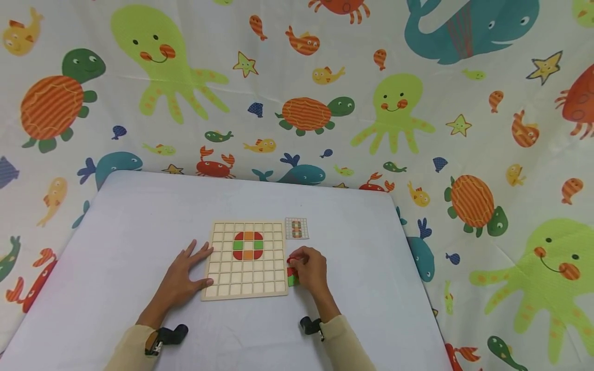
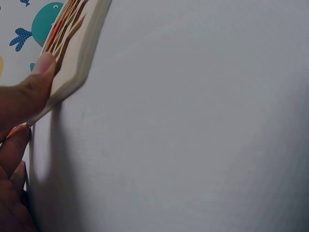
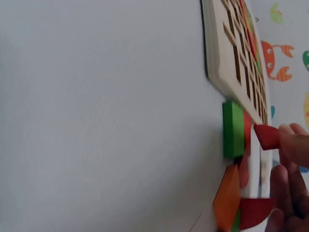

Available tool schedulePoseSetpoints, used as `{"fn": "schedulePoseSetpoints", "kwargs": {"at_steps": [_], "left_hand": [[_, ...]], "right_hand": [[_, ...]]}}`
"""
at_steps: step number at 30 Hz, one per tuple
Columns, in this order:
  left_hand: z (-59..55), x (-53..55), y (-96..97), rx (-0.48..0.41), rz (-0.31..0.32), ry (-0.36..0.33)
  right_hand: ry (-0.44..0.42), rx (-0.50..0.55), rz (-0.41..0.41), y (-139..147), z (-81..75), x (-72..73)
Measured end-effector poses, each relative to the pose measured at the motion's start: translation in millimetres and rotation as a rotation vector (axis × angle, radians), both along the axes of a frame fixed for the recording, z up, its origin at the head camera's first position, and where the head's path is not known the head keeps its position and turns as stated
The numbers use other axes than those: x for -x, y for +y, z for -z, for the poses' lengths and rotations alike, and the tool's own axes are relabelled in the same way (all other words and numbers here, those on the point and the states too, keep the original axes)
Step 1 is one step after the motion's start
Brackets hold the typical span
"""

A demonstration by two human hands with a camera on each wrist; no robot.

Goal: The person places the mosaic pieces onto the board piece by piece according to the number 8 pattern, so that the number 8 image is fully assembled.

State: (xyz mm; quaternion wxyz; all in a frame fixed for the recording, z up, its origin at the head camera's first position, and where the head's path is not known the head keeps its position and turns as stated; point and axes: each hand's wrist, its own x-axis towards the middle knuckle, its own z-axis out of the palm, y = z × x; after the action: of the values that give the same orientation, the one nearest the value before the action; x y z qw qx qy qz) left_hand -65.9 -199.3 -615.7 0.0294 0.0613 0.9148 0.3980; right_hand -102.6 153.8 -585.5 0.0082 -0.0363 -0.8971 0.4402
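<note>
1. The left hand (image 1: pixel 183 278) lies flat and released on the white counter (image 1: pixel 116 247), fingers spread, with fingertips against the left edge of the square pale wooden grid board (image 1: pixel 223 286). The left wrist view adds what the head view cannot: a fingertip (image 2: pixel 43 65) pressed on the board's (image 2: pixel 79 53) thick side edge, seen from counter level.
2. The board lies flat in the middle of the counter, square to the person. From the head view it has seven columns. A ring of eight coloured tiles (image 1: pixel 248 245) sits in its upper middle: four red corner pieces, two orange squares above and below, two green squares left and right, with a blank cell at the centre.
3. One small printed pattern card (image 1: pixel 297 228) lies just beyond the board's top right corner, its long axis running away from the person.
4. The right hand (image 1: pixel 310 270) is curled over a small heap of loose tiles (image 1: pixel 292 275) just beside the board's right edge, pinching one red piece. Only the right wrist view shows the heap clearly: a green square tile (image 3: pixel 233 129) standing on edge, an orange tile (image 3: pixel 227 198), further red pieces, and the pinched red wedge-shaped tile (image 3: pixel 266 136) between fingertips (image 3: pixel 294 145), its narrow end pointing at the board (image 3: pixel 227 67). The exact count is unclear.
</note>
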Motion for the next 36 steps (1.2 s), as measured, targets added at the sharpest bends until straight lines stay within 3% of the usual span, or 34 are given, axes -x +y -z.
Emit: {"fn": "schedulePoseSetpoints", "kwargs": {"at_steps": [5, 10, 15, 22, 29, 36], "left_hand": [[-1.3, 1.2, -1.3, 0.002, 0.005, -0.004], [-1.9, 1.6, -2.2, 0.005, 0.005, -0.013], [-1.7, 0.8, -2.5, 0.012, -0.004, -0.029], [-2.0, -0.5, -1.4, 0.003, -0.005, -0.041], [-0.6, -0.3, -1.4, 0.007, -0.001, -0.042], [-1.9, -0.2, -0.9, 0.010, -0.003, -0.058]], "right_hand": [[0.038, 0.059, 0.007, -16.7, -6.9, 2.3], [0.053, 0.104, -0.051, -39.0, -11.2, 2.6], [0.009, 0.134, -0.118, -66.1, -11.8, 0.2], [-0.034, 0.146, -0.153, -98.3, -4.5, 1.4], [-0.007, 0.036, -0.157, -114.5, 9.3, 3.5], [0.001, -0.085, -0.182, -122.2, 10.7, 3.2]]}}
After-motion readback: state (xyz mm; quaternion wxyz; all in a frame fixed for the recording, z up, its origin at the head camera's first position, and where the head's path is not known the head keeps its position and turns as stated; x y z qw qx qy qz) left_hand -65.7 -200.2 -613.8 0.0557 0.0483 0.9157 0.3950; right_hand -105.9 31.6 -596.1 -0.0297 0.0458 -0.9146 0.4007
